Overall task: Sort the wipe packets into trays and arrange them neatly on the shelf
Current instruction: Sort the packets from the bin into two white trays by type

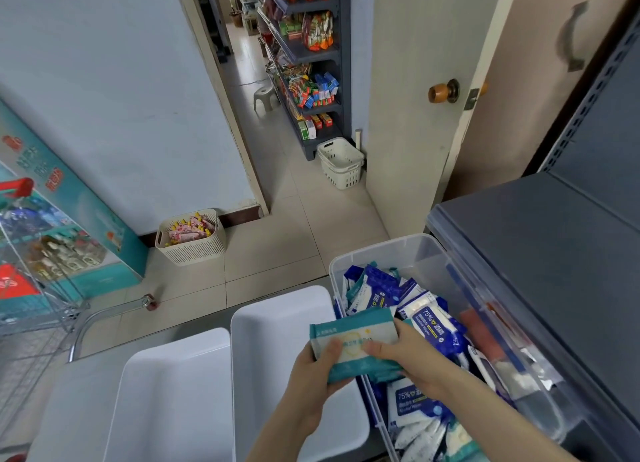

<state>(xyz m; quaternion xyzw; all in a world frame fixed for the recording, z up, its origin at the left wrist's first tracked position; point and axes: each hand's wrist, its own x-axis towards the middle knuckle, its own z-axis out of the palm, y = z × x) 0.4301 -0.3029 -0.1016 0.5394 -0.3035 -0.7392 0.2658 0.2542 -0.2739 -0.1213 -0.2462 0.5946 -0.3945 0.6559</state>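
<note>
- A teal packet [353,340] is held by both hands just above the left rim of the bin [381,245], which is used here as the reference.
- The packet is gripped by the left hand [317,368] at its left end, with the thumb on top and the fingers curled below.
- The right hand [401,350] is closed on the packet's right side, with the fingers laid over the top face. It cannot be told whether a second teal one is taken beneath it.
- Inside the bin, blue packets [433,326] and some teal ones are piled without order.
- Two white trays are placed left of the bin: the near tray [277,323] just beside it, and the far tray [166,392] one place further. No packet is seen in either.
- The shelf [554,253] is found right of the bin, close against it.
- The sorting is judged to be at its beginning, and the teal packet is probably meant for the near tray.
- The wrapper looks smooth and soft. If one hand is taken away too early, the packet can slip and drop back into the bin or past a tray edge.
- If the packet is dropped instead of laid flat, a crooked first row is started and neat stacking is made harder.
- If one tray is not reserved for each kind, the colours can be mixed.
</note>
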